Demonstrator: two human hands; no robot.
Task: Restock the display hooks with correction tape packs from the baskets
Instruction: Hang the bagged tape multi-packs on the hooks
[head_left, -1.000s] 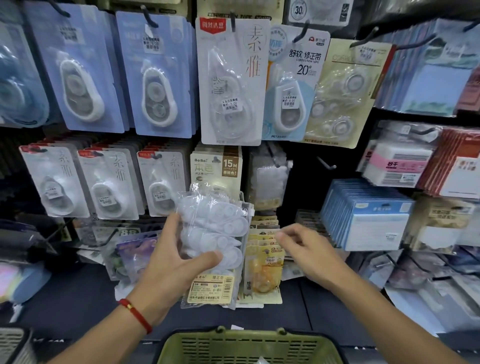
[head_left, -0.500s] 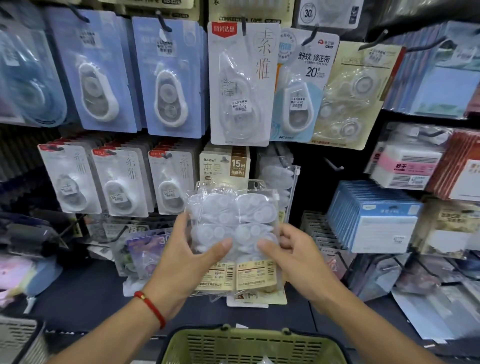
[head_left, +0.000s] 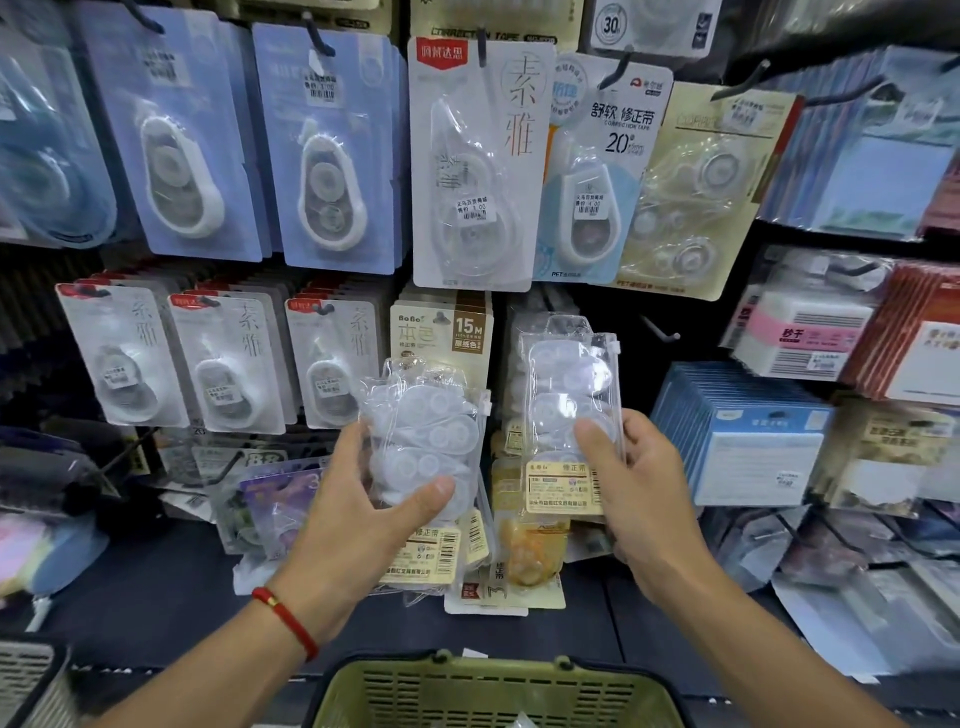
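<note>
Glossy clear plastic packs (head_left: 423, 447)

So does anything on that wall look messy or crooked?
Yes. Below the hooks, loose packs lie in an untidy pile on the dark shelf instead of hanging. One bare hook sticks out with nothing on it. The upper rows hang fairly straight.

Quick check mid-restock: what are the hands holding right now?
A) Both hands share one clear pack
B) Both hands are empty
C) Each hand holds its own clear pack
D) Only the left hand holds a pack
C: the left hand grips one clear correction tape pack and the right hand grips a separate clear pack, with a gap between them.
</note>
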